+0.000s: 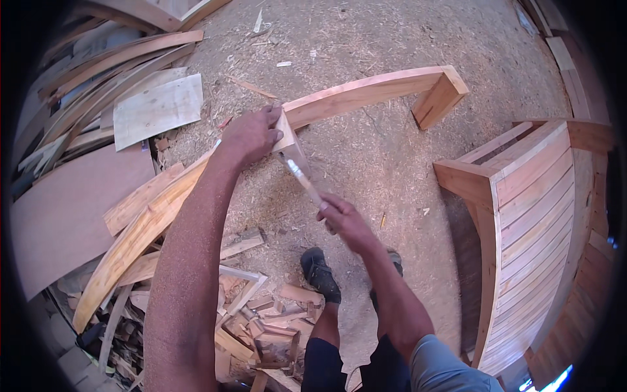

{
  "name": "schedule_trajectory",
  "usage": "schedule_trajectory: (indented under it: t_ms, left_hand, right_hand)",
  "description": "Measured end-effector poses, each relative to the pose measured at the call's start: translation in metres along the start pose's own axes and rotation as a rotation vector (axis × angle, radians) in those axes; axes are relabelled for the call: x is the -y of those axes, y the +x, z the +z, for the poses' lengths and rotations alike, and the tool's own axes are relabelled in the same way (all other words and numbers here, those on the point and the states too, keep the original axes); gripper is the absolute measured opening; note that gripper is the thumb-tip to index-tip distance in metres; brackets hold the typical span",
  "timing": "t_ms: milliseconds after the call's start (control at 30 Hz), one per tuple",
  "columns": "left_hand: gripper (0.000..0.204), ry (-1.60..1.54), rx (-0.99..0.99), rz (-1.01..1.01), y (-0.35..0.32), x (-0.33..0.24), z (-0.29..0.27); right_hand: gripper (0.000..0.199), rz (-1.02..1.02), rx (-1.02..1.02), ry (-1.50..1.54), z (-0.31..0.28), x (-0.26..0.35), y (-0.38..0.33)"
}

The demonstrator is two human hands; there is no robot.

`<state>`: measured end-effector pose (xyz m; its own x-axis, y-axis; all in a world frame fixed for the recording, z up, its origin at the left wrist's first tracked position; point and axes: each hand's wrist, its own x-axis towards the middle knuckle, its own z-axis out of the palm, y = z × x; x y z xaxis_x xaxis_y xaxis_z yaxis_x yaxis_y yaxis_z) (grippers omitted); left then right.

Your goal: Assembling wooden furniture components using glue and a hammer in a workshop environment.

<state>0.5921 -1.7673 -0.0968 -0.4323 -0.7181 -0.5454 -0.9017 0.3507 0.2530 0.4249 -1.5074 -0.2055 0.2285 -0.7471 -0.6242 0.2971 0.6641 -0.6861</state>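
We stand on a floor (366,150) thick with sawdust and shavings. On it lie offcut blocks (274,320) in a heap, a flat plywood sheet (157,108), bent planks (104,72) (stacked loosely), and a curved slatted frame (529,242).

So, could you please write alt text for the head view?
A left hand steadies a curved wooden beam while the right hand holds a tool, type unclear, against it, above a sawdust-covered floor with wood offcuts.
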Motion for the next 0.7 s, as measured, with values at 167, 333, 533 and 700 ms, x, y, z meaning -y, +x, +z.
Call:
schedule_trajectory:
  t_ms: [167, 333, 533, 700]
  left_hand:
    - [0.061, 0.000, -0.020, 0.025, -0.001, 0.001, 0.002]
    - [0.064, -0.006, -0.021, 0.020, -0.006, -0.002, 0.008]
    - [0.067, 0.067, -0.062, -0.030, -0.027, -0.016, 0.016]
    - [0.065, 0.103, -0.088, -0.044, -0.033, -0.026, 0.022]
  right_hand:
    - [0.048, 0.106, -0.016, 0.335, 0.031, -0.006, 0.006]
    - [0.051, 0.118, -0.050, 0.350, 0.037, 0.005, 0.009]
    - [0.042, 0.141, -0.035, 0.522, 0.062, 0.060, -0.005]
    - [0.036, 0.082, -0.070, 0.492, 0.057, 0.057, -0.029]
